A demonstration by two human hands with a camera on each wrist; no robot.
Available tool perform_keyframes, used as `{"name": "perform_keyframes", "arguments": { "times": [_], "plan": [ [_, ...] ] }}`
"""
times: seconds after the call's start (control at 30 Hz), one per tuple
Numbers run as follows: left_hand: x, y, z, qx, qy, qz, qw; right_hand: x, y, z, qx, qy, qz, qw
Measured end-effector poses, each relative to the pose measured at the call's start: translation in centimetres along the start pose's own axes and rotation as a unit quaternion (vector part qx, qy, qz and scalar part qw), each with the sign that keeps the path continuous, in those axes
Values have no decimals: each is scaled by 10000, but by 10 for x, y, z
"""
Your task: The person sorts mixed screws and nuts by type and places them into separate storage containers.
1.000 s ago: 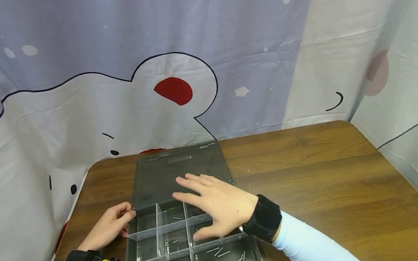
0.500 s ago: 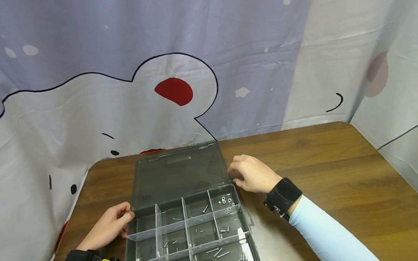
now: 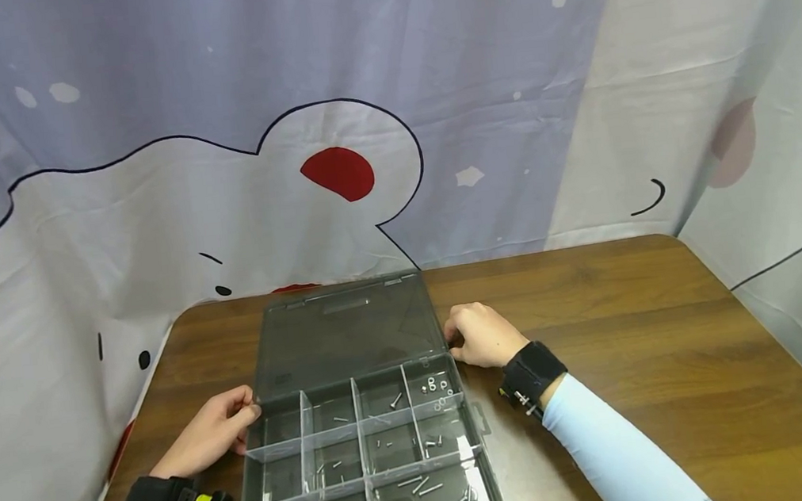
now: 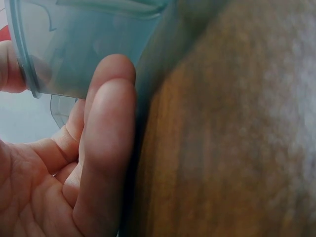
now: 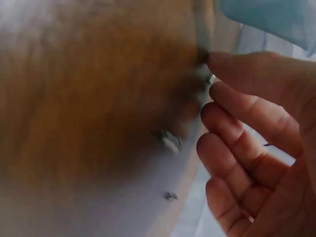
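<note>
A smoky, see-through compartment box [image 3: 308, 493] lies with its lid [image 3: 346, 327] folded back flat. Its left side is gripped by my left hand [image 3: 205, 435]; in the left wrist view the fingers [image 4: 108, 118] lie along the outer wall, thumb at the rim. Just right of the hinge, my right hand [image 3: 483, 335] is low at the table, fingers curled. In the right wrist view its thumb and index fingertip come together around a tiny shiny screw [image 5: 212, 79], mostly hidden. More small metal pieces [image 5: 171, 142] lie blurred on the table beside the fingers.
Small screws [image 3: 429, 489] and rings [image 3: 432, 384] sit in several compartments. The wooden table [image 3: 632, 357] extends to the right of the box. A printed curtain [image 3: 489, 115] hangs along the table's back edge.
My right hand has moved from above the compartments to the table right of the lid, and its fingers have curled in. My left hand has stayed at the box's side.
</note>
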State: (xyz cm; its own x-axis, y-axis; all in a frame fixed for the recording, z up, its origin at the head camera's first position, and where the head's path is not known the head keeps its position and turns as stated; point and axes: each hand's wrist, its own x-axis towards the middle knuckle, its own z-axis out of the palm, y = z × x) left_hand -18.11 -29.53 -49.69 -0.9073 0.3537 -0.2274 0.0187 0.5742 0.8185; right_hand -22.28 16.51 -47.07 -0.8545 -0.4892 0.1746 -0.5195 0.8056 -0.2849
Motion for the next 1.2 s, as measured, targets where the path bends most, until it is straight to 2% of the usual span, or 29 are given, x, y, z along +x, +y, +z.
{"name": "perform_keyframes", "arguments": {
  "times": [0.3, 0.6, 0.93, 1.03, 1.2],
  "plan": [
    [-1, -2, 0, 142, 62, -82, 9998, 4, -1, 5, 447, 113, 490, 9977],
    [0, -2, 0, 101, 45, -21, 9999, 3, -1, 6, 14, 227, 204, 9995],
    [1, -1, 1, 43, 45, 35, 10000, -12, 10, -1, -718, 175, 160, 9971],
    [1, -2, 1, 121, 55, -12, 9999, -16, 13, -3, -639, 282, 89, 9975],
    [0, -2, 1, 158, 69, -36, 9998, -19, 15, -6, -214, 401, 156, 9988]
  ]
}}
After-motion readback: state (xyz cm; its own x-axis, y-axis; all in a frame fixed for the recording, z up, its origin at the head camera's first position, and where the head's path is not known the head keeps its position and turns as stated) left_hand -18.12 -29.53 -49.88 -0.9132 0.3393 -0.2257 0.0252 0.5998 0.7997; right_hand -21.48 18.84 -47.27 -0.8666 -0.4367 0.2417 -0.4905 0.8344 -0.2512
